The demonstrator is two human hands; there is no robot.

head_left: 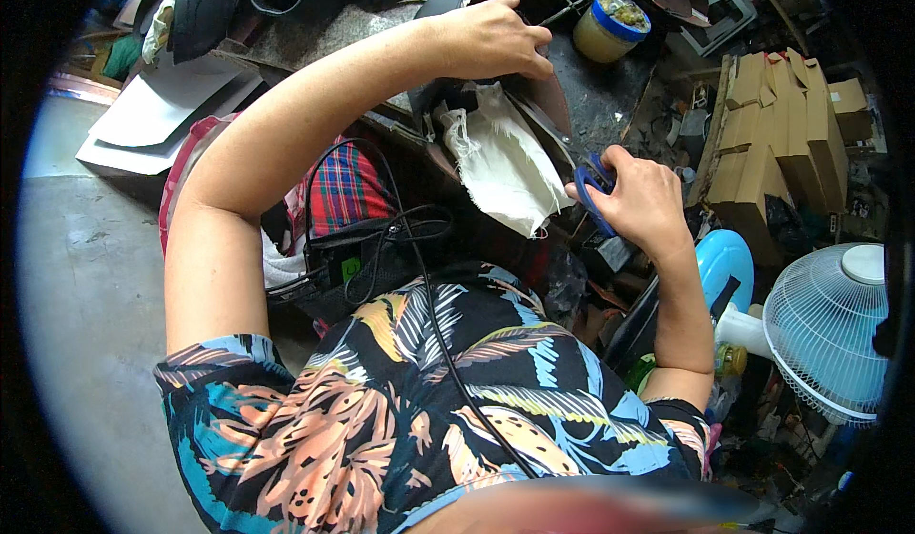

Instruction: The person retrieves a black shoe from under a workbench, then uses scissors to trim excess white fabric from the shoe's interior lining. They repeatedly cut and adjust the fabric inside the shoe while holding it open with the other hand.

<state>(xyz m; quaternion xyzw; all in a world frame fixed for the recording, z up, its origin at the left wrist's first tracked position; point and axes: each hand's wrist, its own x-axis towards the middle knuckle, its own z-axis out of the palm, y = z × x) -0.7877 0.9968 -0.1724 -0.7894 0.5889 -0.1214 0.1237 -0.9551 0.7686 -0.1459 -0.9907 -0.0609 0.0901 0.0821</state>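
My right hand (639,201) has its thumb and fingers through the blue handles of a pair of scissors (596,189), whose blades point up and left beside a frayed white cloth (500,158). The cloth hangs from a dark, curved, leather-like piece (429,105) that looks brown along its right side. Above it my left hand (496,39) is closed over the piece's upper edge, knuckles up, the fingertips hidden behind it. Whether the blades have cloth between them is hard to make out.
A tub of yellowish paste with a blue rim (612,27) stands on the dark worktable (581,81). Black bags or leather pieces (205,5) lie at the far left, near white sheets (162,115). Cardboard boxes (786,120) and a white fan (829,329) are at the right.
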